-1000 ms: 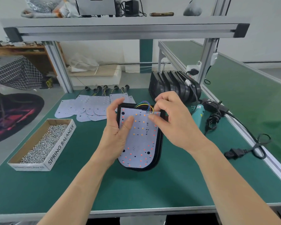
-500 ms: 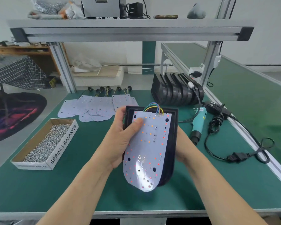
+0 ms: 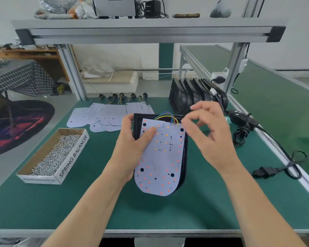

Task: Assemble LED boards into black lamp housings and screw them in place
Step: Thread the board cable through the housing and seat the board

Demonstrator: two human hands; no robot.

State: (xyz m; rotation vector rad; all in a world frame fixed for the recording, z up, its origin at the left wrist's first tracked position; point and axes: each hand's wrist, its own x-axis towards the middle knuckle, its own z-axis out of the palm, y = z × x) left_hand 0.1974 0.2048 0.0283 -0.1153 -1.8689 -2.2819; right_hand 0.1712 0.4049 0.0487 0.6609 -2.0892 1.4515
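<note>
Above the table's (image 3: 96, 202) middle, left hand (image 3: 132, 150) grips board (image 3: 161, 157) against housing (image 3: 137, 120); empty, half-curled right hand (image 3: 209, 136) hovers nearest its far-end wires (image 3: 166, 115).

Black power cord (image 3: 265, 171) looped on the bench (image 3: 96, 202) at right — checked tablecloth (image 3: 20, 77), dark rug (image 3: 20, 125) far left

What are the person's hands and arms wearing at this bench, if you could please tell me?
Nothing is worn that shows: the left hand and right hand are bare, without gloves, rings or tape. The left forearm and right forearm are uncovered to the picture's lower edge, with no sleeves, watch, wrist strap or cable.
</note>
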